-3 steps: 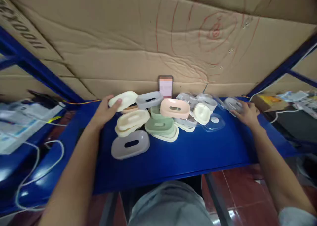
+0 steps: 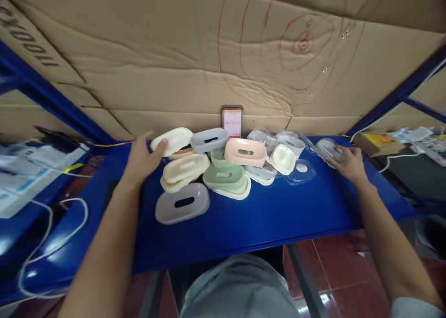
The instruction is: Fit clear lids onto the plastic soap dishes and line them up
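Note:
A heap of oval plastic soap dishes lies on the blue shelf. My left hand grips a cream dish at the heap's left top. Below it lie a cream stack, a grey dish with a slot, a green stack, a pink dish and a grey-blue dish. My right hand rests on a clear plastic lid at the right. Another clear lid and a small cream dish lie between.
A phone leans upright against the cardboard wall behind the heap. White cables hang on the left. Boxes and papers sit on the shelf to the right. Blue frame posts stand at both sides.
My left hand has shifted slightly left with the cream dish. My right hand has stayed on the clear lid.

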The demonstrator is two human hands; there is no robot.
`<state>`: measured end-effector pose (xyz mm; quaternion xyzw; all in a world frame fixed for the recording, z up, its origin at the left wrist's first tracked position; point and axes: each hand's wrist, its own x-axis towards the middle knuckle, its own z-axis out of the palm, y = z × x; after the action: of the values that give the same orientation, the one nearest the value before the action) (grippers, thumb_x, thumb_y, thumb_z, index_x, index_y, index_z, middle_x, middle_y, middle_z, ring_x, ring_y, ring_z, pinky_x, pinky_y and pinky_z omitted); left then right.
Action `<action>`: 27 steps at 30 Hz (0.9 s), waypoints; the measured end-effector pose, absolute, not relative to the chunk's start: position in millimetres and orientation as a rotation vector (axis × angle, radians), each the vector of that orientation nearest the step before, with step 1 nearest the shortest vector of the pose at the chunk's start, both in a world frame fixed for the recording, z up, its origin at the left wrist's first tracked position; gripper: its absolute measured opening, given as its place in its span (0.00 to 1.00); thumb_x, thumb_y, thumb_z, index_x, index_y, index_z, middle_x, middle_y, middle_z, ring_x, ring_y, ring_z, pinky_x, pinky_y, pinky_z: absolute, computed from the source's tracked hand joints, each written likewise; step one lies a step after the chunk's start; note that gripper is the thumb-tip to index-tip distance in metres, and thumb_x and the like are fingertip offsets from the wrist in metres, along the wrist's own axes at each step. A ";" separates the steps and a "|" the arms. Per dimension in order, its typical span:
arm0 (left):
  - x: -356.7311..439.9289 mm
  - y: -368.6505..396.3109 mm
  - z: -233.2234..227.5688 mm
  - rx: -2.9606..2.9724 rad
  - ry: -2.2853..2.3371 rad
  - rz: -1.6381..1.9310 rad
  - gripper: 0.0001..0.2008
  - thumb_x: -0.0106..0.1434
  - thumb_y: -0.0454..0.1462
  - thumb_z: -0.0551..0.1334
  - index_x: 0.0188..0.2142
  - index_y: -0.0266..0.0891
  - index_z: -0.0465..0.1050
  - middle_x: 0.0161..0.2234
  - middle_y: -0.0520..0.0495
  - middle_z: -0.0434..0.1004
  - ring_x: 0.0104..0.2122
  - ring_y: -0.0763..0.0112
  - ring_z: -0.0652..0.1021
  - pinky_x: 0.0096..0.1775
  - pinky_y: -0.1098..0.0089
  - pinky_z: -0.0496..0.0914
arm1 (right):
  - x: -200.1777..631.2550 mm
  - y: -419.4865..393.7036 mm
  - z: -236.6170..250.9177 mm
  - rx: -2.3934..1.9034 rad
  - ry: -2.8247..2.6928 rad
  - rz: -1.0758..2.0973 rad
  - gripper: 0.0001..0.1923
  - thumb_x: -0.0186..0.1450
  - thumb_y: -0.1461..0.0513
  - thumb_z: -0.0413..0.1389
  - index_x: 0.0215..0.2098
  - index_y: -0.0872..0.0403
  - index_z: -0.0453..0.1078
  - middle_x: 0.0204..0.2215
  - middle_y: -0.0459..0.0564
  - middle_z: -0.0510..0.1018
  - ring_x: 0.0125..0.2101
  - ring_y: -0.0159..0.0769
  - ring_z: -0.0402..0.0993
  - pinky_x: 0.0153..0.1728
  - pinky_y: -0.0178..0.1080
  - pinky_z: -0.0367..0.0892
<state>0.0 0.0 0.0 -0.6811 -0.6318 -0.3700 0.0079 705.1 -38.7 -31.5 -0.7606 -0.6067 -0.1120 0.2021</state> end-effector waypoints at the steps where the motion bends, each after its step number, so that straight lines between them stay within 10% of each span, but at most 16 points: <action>1: 6.0 -11.0 6.2 -2.085 -1.990 -1.175 0.40 0.74 0.64 0.54 0.61 0.26 0.67 0.60 0.32 0.76 0.61 0.47 0.74 0.64 0.40 0.68 | 704.1 -49.0 -32.6 -2.104 -1.695 -0.318 0.33 0.61 0.54 0.73 0.61 0.57 0.76 0.54 0.68 0.74 0.55 0.51 0.71 0.56 0.48 0.66; 8: 127.2 -171.1 27.3 -2.506 -1.609 -1.328 0.19 0.77 0.44 0.61 0.65 0.48 0.68 0.61 0.44 0.78 0.61 0.57 0.79 0.61 0.55 0.76 | 639.7 -186.3 -52.7 -1.799 -1.390 -0.377 0.28 0.64 0.44 0.68 0.59 0.45 0.79 0.49 0.61 0.79 0.52 0.58 0.77 0.47 0.56 0.75; 14: 207.9 -242.8 -43.1 -3.090 -1.557 -1.175 0.52 0.64 0.49 0.75 0.77 0.54 0.46 0.78 0.34 0.50 0.73 0.42 0.65 0.64 0.43 0.74 | 514.3 -263.6 -57.2 -1.292 -1.915 0.005 0.29 0.66 0.57 0.70 0.65 0.43 0.74 0.53 0.57 0.75 0.55 0.55 0.77 0.52 0.58 0.78; 18: 201.5 -241.3 -61.3 -3.035 -1.800 -1.292 0.55 0.65 0.43 0.75 0.78 0.58 0.39 0.76 0.37 0.56 0.73 0.47 0.66 0.67 0.43 0.71 | 459.1 -255.6 -46.6 -1.092 -2.046 0.264 0.26 0.69 0.58 0.67 0.65 0.47 0.74 0.54 0.57 0.74 0.58 0.51 0.75 0.56 0.51 0.78; 27: 172.0 -248.9 -63.8 -2.979 -1.662 -1.087 0.39 0.69 0.38 0.71 0.74 0.55 0.57 0.76 0.40 0.57 0.71 0.48 0.68 0.65 0.47 0.73 | 474.1 -199.0 -47.5 -1.308 -1.999 0.361 0.22 0.74 0.56 0.62 0.65 0.42 0.73 0.60 0.55 0.76 0.64 0.51 0.73 0.63 0.56 0.72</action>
<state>172.0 -248.9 -63.8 -0.8121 -0.4531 -0.2965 -0.2175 474.1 -199.0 -47.5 -0.5061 -0.7736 0.1397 0.3549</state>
